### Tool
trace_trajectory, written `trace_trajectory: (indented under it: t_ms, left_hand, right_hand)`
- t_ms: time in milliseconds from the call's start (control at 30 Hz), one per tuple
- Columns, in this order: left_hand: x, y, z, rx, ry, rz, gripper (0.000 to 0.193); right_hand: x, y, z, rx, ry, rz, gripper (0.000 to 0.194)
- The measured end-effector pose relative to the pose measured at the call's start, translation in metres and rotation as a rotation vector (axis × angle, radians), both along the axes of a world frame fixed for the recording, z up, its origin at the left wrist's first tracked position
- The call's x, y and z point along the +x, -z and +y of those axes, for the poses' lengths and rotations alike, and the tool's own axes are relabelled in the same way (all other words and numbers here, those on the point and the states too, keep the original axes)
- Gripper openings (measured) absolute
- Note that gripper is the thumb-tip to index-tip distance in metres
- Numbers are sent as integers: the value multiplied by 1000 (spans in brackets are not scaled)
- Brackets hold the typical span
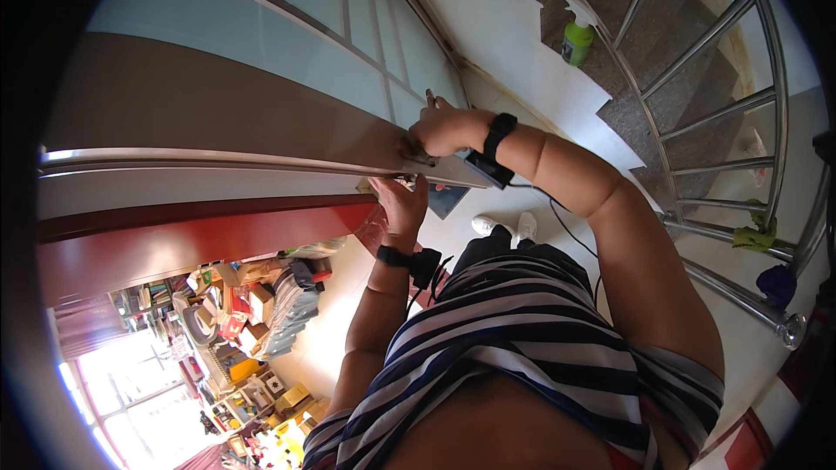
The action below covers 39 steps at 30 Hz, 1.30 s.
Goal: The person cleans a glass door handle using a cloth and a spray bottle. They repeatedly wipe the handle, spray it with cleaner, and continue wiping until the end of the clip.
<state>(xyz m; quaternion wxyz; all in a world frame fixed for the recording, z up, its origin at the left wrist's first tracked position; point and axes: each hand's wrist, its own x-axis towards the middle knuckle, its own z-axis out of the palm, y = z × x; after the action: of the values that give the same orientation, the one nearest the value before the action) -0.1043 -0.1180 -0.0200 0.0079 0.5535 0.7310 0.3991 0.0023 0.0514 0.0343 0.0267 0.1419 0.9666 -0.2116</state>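
A sliding or hinged door (228, 98) with frosted glass panels and a brown frame stands before me. My right hand (444, 127) is at the door's face, its fingers curled by a metal handle (418, 155); a small slim item sticks up past the fingers, too small to name. My left hand (401, 202) is raised at the door's edge, fingertips by a small metal fitting (409, 177), perhaps part of the lock. Whether either hand grips anything is hard to see. Each wrist wears a black strap with a small device and a cable.
A stone staircase with a steel railing (708, 49) curves at the right. A green spray bottle (577, 42) stands on a step. A green cloth (754, 236) and a blue item (776, 286) hang by the rail. Beyond the red door frame (215, 235) lies a room with piled boxes (261, 303).
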Motion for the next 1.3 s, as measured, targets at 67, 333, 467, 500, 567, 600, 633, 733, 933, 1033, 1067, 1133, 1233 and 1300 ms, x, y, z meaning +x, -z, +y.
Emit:
trace_trajectory:
  t_ms: [67, 333, 467, 500, 567, 600, 633, 733, 933, 1033, 1067, 1133, 1233, 1300]
  left_hand:
    - [-2, 2, 3, -28, -34, -24, 73]
    - [-4, 6, 3, 23, 25, 2, 70]
    - [-2, 2, -1, -56, -12, 9, 71]
    - [-3, 2, 0, -27, -16, -12, 72]
    - [-5, 4, 5, 24, 93, -151, 75]
    - [-7, 6, 6, 33, 110, -180, 75]
    - [-10, 8, 9, 41, 128, -208, 76]
    - [-23, 13, -1, -60, 87, -139, 73]
    - [-29, 16, -6, -83, 110, -183, 64]
    - [-22, 4, 3, -30, 133, -201, 59]
    - [-21, -2, 5, -92, 160, -205, 57]
    - [-20, -16, 8, -188, 210, -211, 54]
    - [-16, -28, 9, -210, 248, -279, 51]
    - [-16, -30, 9, -225, 273, -307, 51]
  right_hand:
    - [6, 10, -25, 72, 186, 181, 33]
    - [17, 12, -53, 323, 268, 503, 19]
    - [7, -5, -25, -146, 189, 100, 22]
    - [7, -3, -28, 33, 168, 170, 22]
    - [15, 12, -62, 456, 210, 404, 22]
    - [17, 22, -80, 499, 284, 459, 29]
    - [26, 37, -94, 438, 328, 646, 42]
    - [65, 76, -109, 147, 163, 706, 50]
    - [87, 76, -86, -370, 581, 919, 29]
    - [55, 53, -85, -428, 670, 928, 29]
    - [42, 46, -85, -280, 628, 1057, 30]
    - [25, 33, -96, -189, 623, 995, 33]
    - [15, 20, -102, -376, 616, 896, 47]
    - [16, 15, -106, -574, 598, 676, 53]
